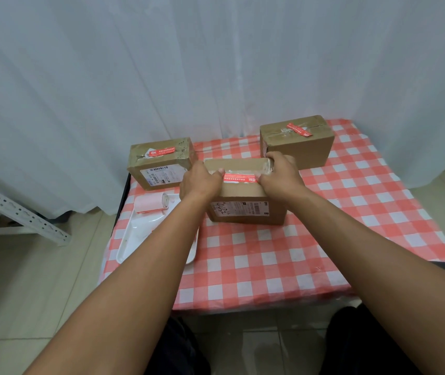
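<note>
A brown cardboard box (pixel 245 209) with a white shipping label stands in the middle of the red-and-white checked table. A red sticker (pixel 240 177) lies across its top. My left hand (pixel 198 182) grips the box's left top edge, its thumb pressing the sticker's left end. My right hand (pixel 279 173) curls over the box's right top corner, thumb on the sticker's right end. Both forearms reach in from the bottom of the view.
Two more taped cardboard boxes carry red stickers, one at the back left (pixel 160 165), one at the back right (pixel 297 140). A white tray (pixel 145 239) at the table's left holds a pink sticker roll (pixel 152 203). White curtains hang behind; a metal rack (pixel 18 212) stands left.
</note>
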